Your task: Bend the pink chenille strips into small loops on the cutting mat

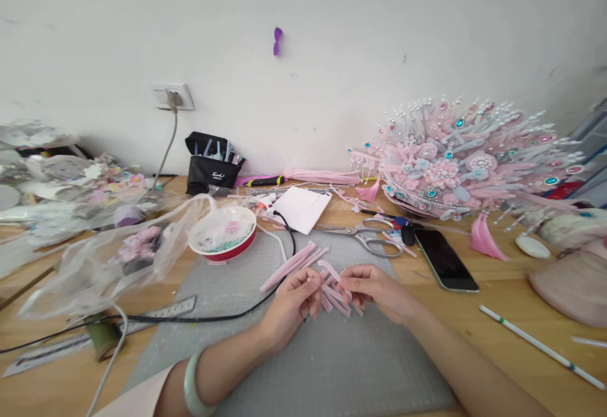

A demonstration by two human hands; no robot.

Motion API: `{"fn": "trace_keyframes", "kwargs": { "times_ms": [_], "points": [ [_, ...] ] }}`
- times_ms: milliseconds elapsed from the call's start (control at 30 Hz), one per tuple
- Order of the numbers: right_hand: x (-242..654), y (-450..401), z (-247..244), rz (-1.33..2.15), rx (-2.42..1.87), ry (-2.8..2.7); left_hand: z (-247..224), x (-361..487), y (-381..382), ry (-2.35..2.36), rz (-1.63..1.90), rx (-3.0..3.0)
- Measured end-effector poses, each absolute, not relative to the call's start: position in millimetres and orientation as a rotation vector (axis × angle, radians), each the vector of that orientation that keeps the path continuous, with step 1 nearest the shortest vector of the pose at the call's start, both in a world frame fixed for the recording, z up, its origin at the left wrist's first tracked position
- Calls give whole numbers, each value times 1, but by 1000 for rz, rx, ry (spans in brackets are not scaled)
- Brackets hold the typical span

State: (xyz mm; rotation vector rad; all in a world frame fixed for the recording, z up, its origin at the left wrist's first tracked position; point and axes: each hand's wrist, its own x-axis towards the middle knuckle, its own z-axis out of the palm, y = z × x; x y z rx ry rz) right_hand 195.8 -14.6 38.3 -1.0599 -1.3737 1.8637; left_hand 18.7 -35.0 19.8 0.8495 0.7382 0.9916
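Observation:
Both my hands meet over a grey cutting mat (303,366) at the table's middle. My left hand (291,303), with a pale green bangle on its wrist, pinches one end of a bunch of short pink pipe-cleaner pieces (336,296). My right hand (374,287) grips the same bunch from the other side. The pieces fan out downward between my fingers. Longer pink strips (293,264) lie loose on the mat just behind my left hand.
Scissors (374,238), a black phone (446,259) and a white card (301,208) lie behind the mat. A red bowl (222,240), plastic bags and a black cable sit left. A large pink beaded headdress (455,164) stands at the right.

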Motion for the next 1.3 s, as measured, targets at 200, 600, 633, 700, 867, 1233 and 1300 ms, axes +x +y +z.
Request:
{"fn": "trace_keyframes", "kwargs": {
  "times_ms": [200, 600, 633, 700, 867, 1233, 1300],
  "points": [
    [194, -16, 40, 1894, -1020, -1304, 21, 17, -35, 666, 1044, 796],
    [197, -8, 37, 1852, -864, -832, 16, 17, -36, 608, 912, 893],
    [197, -8, 37, 1853, -861, -811, 15, 17, -36, 603, 878, 919],
    [197, -9, 37, 1849, -858, -786, 14, 17, -38, 590, 805, 978],
    [191, -13, 40, 1795, -853, -820, 18, 16, -41, 566, 724, 1097],
    [170, -33, 35, 1721, -960, -1037, 28, 21, -46, 518, 528, 1125],
    [172, -33, 36, 1776, -915, -1026, 25, 20, -47, 514, 472, 1088]
  ]
}}
